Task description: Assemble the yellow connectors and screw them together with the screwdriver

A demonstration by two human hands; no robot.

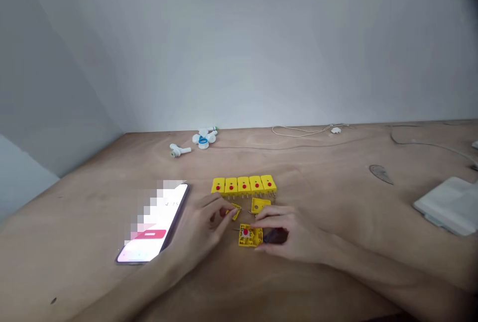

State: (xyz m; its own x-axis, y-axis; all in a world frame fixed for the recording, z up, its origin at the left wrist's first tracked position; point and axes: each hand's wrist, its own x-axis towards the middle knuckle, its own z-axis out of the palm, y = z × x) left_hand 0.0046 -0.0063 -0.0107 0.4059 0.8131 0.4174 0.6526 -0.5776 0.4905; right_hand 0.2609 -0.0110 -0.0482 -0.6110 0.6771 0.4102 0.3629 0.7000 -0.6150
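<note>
A row of several yellow blocks with red dots [244, 185] stands on the wooden table [336, 197]. In front of it lies a single yellow block [260, 205]. My left hand [203, 225] pinches a small yellow piece [235, 210] between its fingertips. My right hand [286, 235] rests on the table, fingers curled round a dark object [275, 236] and touching a yellow square part with a red centre [249, 236].
A lit phone [155, 227] lies left of my left hand. White earbuds and small white parts [203, 139] sit at the back. White cables [309, 130] run along the far edge. A white flat device [450, 205] lies at the right.
</note>
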